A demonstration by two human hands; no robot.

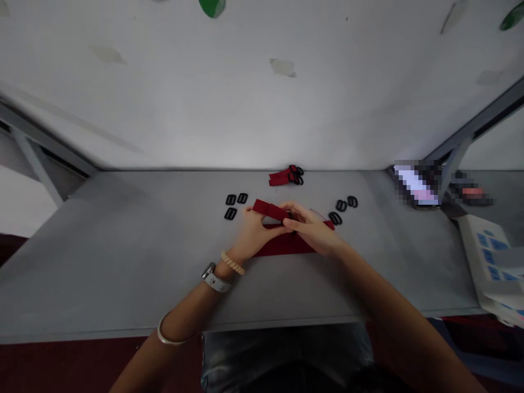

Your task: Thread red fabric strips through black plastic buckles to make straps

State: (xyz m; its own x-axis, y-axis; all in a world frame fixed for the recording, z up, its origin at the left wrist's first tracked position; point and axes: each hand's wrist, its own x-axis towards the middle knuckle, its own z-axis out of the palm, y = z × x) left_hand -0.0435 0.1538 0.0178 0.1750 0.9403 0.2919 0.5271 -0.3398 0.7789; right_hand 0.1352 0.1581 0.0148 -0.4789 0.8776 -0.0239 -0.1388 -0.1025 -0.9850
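Observation:
My left hand point(254, 233) and my right hand point(313, 228) meet over the grey table, both closed on a red webbing strap point(270, 210). Its folded end sticks out above my left fingers. A bit of black shows between my fingertips, mostly hidden by them. More red webbing point(282, 245) lies flat under my hands. To the left of my left hand are several black slide buckles, one of them a tri-glide point(230, 213). Beside my right hand sit black rings point(335, 218), D-shaped by their look.
Red straps with black buckles point(286, 176) lie at the table's back by the white wall point(245, 109). A phone point(417, 185) leans at the right near a metal post. A white box with blue marks point(487, 256) stands at the right edge of the grey table point(143, 262).

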